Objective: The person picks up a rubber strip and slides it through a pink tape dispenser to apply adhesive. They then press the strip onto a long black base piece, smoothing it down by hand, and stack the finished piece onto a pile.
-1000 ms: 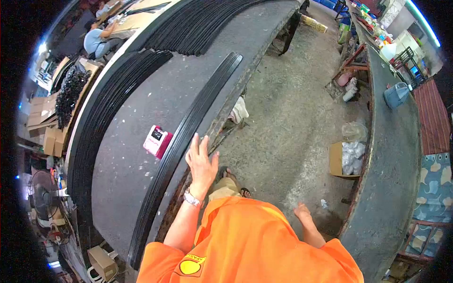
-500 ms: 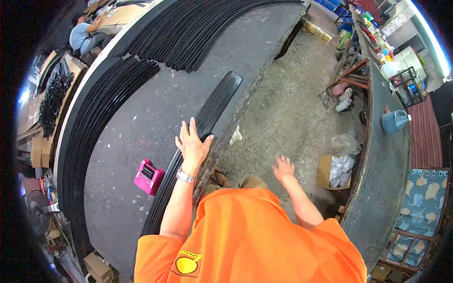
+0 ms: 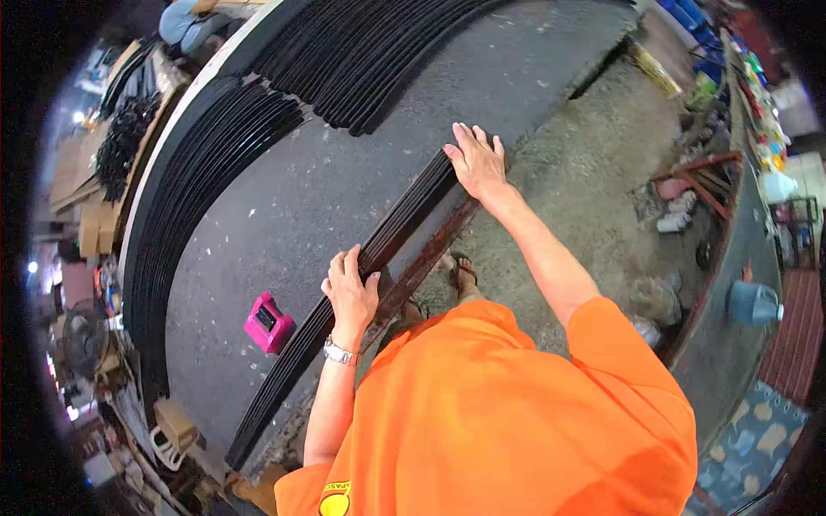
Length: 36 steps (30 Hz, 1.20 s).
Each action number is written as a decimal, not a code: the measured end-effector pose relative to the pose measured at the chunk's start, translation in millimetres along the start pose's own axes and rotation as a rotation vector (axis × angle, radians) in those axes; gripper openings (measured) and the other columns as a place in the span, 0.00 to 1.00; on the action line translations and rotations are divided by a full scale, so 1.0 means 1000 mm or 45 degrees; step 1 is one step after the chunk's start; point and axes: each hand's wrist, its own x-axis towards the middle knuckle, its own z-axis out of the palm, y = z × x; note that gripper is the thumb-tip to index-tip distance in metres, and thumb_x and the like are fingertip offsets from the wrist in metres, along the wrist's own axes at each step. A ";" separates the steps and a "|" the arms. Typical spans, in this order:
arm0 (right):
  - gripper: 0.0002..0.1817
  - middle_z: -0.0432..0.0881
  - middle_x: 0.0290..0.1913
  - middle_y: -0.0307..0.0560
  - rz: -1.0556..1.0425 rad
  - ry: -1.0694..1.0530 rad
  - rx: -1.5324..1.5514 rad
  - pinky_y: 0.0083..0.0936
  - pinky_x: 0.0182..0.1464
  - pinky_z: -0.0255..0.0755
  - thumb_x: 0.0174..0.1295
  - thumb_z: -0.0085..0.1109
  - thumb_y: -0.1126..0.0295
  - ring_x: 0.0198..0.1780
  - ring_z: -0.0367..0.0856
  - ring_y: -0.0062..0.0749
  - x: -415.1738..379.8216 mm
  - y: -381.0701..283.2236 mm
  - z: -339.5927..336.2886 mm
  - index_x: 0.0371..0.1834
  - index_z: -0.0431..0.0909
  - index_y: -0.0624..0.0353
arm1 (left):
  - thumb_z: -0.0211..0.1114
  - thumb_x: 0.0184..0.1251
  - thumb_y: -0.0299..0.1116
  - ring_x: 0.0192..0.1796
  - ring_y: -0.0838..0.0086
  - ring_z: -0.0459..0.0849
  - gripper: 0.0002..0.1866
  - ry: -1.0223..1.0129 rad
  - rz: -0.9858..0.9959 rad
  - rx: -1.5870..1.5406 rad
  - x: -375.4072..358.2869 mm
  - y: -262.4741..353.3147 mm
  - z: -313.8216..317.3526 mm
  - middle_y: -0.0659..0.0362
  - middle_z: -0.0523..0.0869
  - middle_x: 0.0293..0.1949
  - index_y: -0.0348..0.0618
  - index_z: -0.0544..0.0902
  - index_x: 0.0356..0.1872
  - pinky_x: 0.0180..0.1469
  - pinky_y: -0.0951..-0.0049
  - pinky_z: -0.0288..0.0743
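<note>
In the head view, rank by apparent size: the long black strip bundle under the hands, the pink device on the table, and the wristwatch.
1. black strip bundle
2. pink device
3. wristwatch

The wide-angle lens distorts size, but these gaps look clear.

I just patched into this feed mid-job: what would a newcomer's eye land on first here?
Both bare hands rest on one bundle of long black strips lying along the near edge of the grey table: the left hand near its middle, the right hand at its far end. A bright pink device sits on the tabletop just left of the bundle. Much bigger stacks of black strips fan across the table's far side.
</note>
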 end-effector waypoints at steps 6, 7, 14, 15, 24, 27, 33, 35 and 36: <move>0.24 0.80 0.67 0.44 -0.409 0.059 -0.182 0.58 0.67 0.58 0.70 0.58 0.53 0.72 0.71 0.38 0.001 -0.013 0.010 0.64 0.78 0.52 | 0.77 0.57 0.45 0.67 0.57 0.74 0.40 0.101 -0.171 0.071 -0.002 0.018 0.002 0.53 0.78 0.63 0.49 0.73 0.72 0.67 0.49 0.60; 0.23 0.82 0.65 0.44 -0.511 0.089 -0.204 0.55 0.64 0.59 0.69 0.60 0.55 0.70 0.73 0.37 0.000 -0.012 0.006 0.64 0.79 0.51 | 0.77 0.57 0.48 0.68 0.57 0.73 0.40 0.093 -0.239 0.114 -0.003 0.022 0.000 0.53 0.77 0.63 0.49 0.73 0.71 0.68 0.49 0.60; 0.38 0.55 0.83 0.57 -0.698 -0.181 -0.269 0.76 0.75 0.38 0.70 0.58 0.52 0.84 0.50 0.56 -0.012 -0.015 -0.001 0.82 0.61 0.48 | 0.66 0.67 0.59 0.79 0.53 0.63 0.43 0.244 -0.263 0.150 -0.019 0.015 0.025 0.50 0.69 0.75 0.44 0.67 0.76 0.78 0.42 0.51; 0.38 0.55 0.83 0.57 -0.772 -0.207 -0.258 0.75 0.76 0.39 0.70 0.59 0.52 0.84 0.51 0.56 -0.017 -0.033 -0.003 0.81 0.61 0.49 | 0.65 0.67 0.59 0.79 0.53 0.62 0.43 0.256 -0.256 0.130 -0.017 0.014 0.025 0.49 0.68 0.76 0.43 0.67 0.76 0.78 0.42 0.50; 0.41 0.60 0.81 0.58 -1.204 -0.510 -0.054 0.75 0.74 0.43 0.64 0.64 0.51 0.81 0.57 0.58 -0.085 -0.149 0.045 0.79 0.63 0.52 | 0.72 0.64 0.49 0.80 0.57 0.61 0.42 0.484 -0.311 0.020 -0.063 0.015 0.010 0.49 0.66 0.77 0.43 0.67 0.75 0.77 0.42 0.51; 0.43 0.61 0.80 0.59 -1.218 -0.584 -0.074 0.75 0.74 0.43 0.64 0.65 0.51 0.81 0.57 0.59 -0.107 -0.176 0.048 0.80 0.62 0.53 | 0.71 0.66 0.49 0.79 0.57 0.63 0.41 0.533 -0.452 0.005 -0.119 -0.008 -0.006 0.48 0.65 0.76 0.45 0.66 0.76 0.76 0.43 0.52; 0.44 0.58 0.82 0.60 -1.136 -0.626 -0.196 0.74 0.76 0.40 0.65 0.65 0.51 0.82 0.53 0.59 -0.154 -0.223 0.071 0.81 0.59 0.54 | 0.73 0.62 0.52 0.81 0.52 0.58 0.48 0.617 -0.727 0.074 -0.232 -0.133 -0.046 0.47 0.59 0.80 0.44 0.60 0.79 0.77 0.39 0.49; 0.44 0.56 0.82 0.60 -1.073 -0.630 -0.283 0.73 0.76 0.39 0.67 0.63 0.50 0.82 0.52 0.59 -0.167 -0.238 0.077 0.83 0.56 0.54 | 0.73 0.59 0.58 0.82 0.54 0.57 0.52 0.571 -0.751 0.180 -0.259 -0.182 -0.071 0.47 0.58 0.81 0.45 0.60 0.80 0.78 0.39 0.48; 0.45 0.55 0.83 0.59 -1.042 -0.621 -0.314 0.73 0.76 0.39 0.67 0.63 0.49 0.82 0.52 0.59 -0.172 -0.243 0.081 0.83 0.55 0.54 | 0.74 0.57 0.60 0.82 0.53 0.56 0.54 0.494 -0.758 0.211 -0.270 -0.207 -0.085 0.47 0.57 0.82 0.46 0.60 0.80 0.78 0.38 0.47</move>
